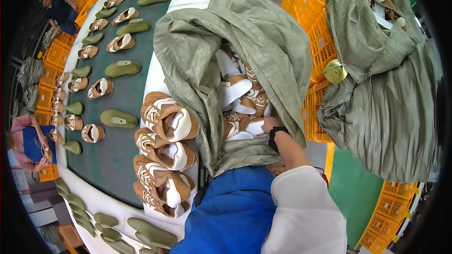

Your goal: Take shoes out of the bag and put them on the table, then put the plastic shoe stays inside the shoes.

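My right hand (pixel 270 124) reaches into the open mouth of a large grey-green woven sack (pixel 188 42). Its fingers are curled at the edge of a brown and white shoe upper (pixel 255 127) and seem closed on it; the fingertips are partly hidden. More brown uppers with white linings (pixel 235 89) lie jumbled inside the sack. Left of the sack, several brown uppers with cream stripes (pixel 172 122) stand in a row on the white table edge (pixel 153 80). My left hand does not show.
A dark green conveyor belt (pixel 122 148) carries brown uppers and green shoe lasts (pixel 119 118). More lasts (pixel 146 231) lie on its near white edge. Orange crates (pixel 318 42) and a second full sack (pixel 381 113) stand at right. Two people (pixel 30 141) are at the far left.
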Motion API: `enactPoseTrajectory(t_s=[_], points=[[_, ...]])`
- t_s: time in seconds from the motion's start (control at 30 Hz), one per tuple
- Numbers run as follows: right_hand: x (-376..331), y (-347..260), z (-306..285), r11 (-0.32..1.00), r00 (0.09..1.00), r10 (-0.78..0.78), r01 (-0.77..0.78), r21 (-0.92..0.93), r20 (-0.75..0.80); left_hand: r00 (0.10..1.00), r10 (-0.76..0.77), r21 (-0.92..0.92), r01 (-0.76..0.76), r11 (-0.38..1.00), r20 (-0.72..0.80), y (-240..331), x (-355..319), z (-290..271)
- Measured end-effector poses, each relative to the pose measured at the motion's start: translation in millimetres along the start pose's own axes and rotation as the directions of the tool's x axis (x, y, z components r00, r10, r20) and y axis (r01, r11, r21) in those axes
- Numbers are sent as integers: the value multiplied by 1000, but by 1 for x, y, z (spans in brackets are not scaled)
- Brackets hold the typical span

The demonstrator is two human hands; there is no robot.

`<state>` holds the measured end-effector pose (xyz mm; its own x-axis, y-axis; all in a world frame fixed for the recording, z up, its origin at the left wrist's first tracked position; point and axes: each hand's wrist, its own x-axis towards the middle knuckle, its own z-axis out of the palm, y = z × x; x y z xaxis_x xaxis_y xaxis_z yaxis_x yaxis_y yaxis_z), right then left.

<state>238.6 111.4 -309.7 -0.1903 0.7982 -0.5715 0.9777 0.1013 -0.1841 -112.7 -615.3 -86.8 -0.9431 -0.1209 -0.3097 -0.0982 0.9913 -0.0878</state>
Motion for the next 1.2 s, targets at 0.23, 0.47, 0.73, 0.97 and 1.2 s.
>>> enactPoseTrajectory(t_s=[0.23, 0.47, 0.73, 0.97, 1.2], points=[[-18, -22, -56, 958, 939, -207, 137, 252, 275, 1000, 17, -72, -15, 997, 24, -1, -7, 4], [-67, -19, -99, 948, 880, -250, 307, 82, -404, 996, 71, -149, -62, 987, 55, 37, 8, -8], [-62, -115, 1, 858, 856, -514, 513, -24, -61, 998, 54, -229, -46, 972, 28, 66, -6, -21], [-36, -80, -9, 864, 830, -497, 446, 236, 252, 998, 56, -293, -48, 955, 17, 56, -16, -13], [-99, -39, -191, 859, 844, -498, 449, 245, 200, 967, 171, -375, -231, 898, -187, 45, 57, -27]])
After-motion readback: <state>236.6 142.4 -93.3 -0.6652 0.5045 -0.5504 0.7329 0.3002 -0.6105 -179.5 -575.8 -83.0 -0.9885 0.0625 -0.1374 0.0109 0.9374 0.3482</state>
